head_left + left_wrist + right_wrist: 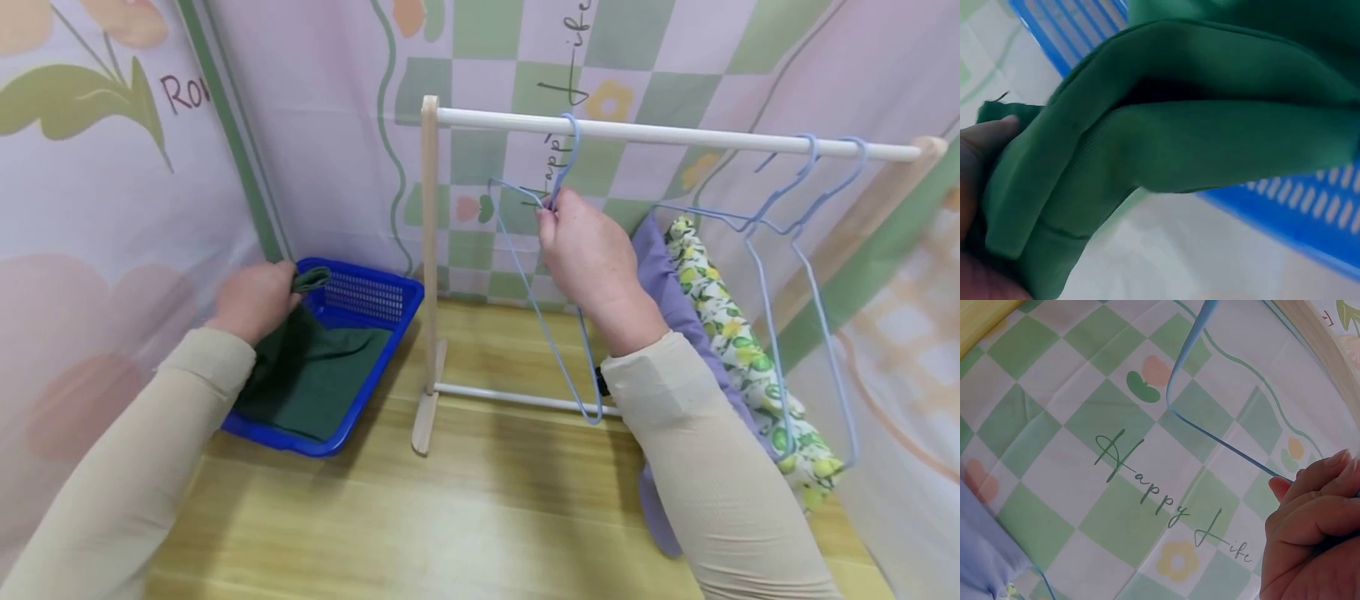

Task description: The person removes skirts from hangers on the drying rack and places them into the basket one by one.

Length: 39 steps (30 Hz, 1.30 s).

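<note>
Our left hand (255,300) has its fingers curled round green cloth (322,375) partly in the basket (367,296); our right hand (590,254) pinches a hanger (551,333) on the rail (495,122). We seem to be gathering both; next probably calls for unhooking the hanger

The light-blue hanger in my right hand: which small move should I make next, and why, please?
I would probably lift the hanger off the white rail, so it could take the green cloth. Your right hand already grips it just below the hook, which appears to be over the rail, while your left hand holds the cloth at the blue basket.
</note>
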Motion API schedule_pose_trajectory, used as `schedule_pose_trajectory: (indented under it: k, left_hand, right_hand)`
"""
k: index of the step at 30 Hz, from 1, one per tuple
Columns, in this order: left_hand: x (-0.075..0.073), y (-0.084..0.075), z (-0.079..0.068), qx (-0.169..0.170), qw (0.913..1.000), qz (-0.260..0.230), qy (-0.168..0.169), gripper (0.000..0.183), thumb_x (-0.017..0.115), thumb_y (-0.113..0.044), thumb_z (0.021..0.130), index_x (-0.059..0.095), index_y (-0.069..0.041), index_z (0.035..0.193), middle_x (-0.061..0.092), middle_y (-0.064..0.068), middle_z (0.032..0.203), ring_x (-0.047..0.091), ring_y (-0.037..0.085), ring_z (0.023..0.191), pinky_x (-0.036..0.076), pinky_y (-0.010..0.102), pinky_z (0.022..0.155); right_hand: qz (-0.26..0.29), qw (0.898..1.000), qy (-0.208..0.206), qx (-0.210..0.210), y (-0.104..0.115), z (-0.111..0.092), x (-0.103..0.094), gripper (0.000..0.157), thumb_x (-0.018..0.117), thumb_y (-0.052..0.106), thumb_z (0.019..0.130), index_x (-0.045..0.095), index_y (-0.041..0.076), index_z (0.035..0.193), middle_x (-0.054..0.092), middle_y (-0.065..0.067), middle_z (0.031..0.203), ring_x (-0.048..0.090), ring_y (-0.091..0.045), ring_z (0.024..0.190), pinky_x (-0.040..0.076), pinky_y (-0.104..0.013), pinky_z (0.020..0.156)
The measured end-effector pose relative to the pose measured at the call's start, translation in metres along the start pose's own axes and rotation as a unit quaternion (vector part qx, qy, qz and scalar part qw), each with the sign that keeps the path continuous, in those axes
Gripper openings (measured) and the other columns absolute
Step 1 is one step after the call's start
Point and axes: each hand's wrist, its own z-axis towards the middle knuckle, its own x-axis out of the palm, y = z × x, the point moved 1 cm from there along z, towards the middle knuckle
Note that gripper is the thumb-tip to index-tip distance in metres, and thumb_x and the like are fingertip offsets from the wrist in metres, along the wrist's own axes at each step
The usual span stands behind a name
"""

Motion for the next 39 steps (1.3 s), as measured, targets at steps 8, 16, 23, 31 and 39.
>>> schedule_pose_trajectory:
  k: [8, 16, 23, 31, 39]
  left_hand:
    - [0.016, -0.026, -0.002, 0.024, 0.9971, -0.035, 0.063, 0.022, 0.069, -0.023, 0.089, 0.057, -0.005, 0.087, 0.063, 0.013, 0.081, 0.061, 0.03, 0.07, 0.048, 0.049, 0.058]
    - [0.03, -0.044, -0.003, 0.071, 0.9887, -0.067, 0.114, 0.022, 0.07, -0.024, 0.09, 0.056, -0.006, 0.086, 0.063, 0.01, 0.082, 0.062, 0.027, 0.078, 0.048, 0.045, 0.069]
    - [0.042, -0.051, -0.004, 0.089, 0.9835, -0.053, 0.148, 0.029, 0.071, -0.021, 0.088, 0.06, 0.002, 0.102, 0.066, 0.016, 0.095, 0.064, 0.032, 0.09, 0.051, 0.047, 0.08]
    - [0.044, -0.056, -0.006, 0.096, 0.9681, -0.105, 0.206, 0.037, 0.067, -0.023, 0.091, 0.059, 0.004, 0.114, 0.065, 0.002, 0.073, 0.063, 0.014, 0.063, 0.05, 0.047, 0.087]
    - [0.041, -0.059, -0.01, 0.095, 0.9603, -0.125, 0.23, 0.048, 0.064, -0.021, 0.093, 0.052, 0.011, 0.128, 0.064, -0.004, 0.066, 0.063, 0.009, 0.06, 0.045, 0.05, 0.097]
  right_hand:
    - [-0.001, 1.0, -0.007, -0.001, 0.0, -0.001, -0.002, 0.032, 0.036, 0.034, 0.104, 0.054, 0.008, 0.111, 0.066, -0.012, 0.102, 0.061, -0.034, 0.084, 0.046, -0.053, 0.072]
    - [0.002, 1.0, -0.009, 0.0, 0.0, -0.002, -0.004, 0.033, 0.036, 0.033, 0.104, 0.054, 0.008, 0.113, 0.065, -0.011, 0.101, 0.061, -0.033, 0.086, 0.046, -0.053, 0.074]
    - [0.005, 1.0, -0.003, -0.001, 0.001, -0.001, -0.004, 0.033, 0.035, 0.033, 0.104, 0.054, 0.007, 0.113, 0.065, -0.012, 0.103, 0.061, -0.034, 0.087, 0.046, -0.052, 0.075]
    - [0.005, 1.0, -0.002, -0.003, 0.002, -0.001, -0.004, 0.032, 0.035, 0.033, 0.104, 0.054, 0.008, 0.112, 0.065, -0.011, 0.104, 0.06, -0.033, 0.087, 0.046, -0.052, 0.076]
    - [0.012, 1.0, 0.005, 0.0, 0.002, -0.002, -0.003, 0.032, 0.035, 0.033, 0.104, 0.054, 0.009, 0.113, 0.065, -0.01, 0.104, 0.059, -0.032, 0.086, 0.046, -0.052, 0.076]
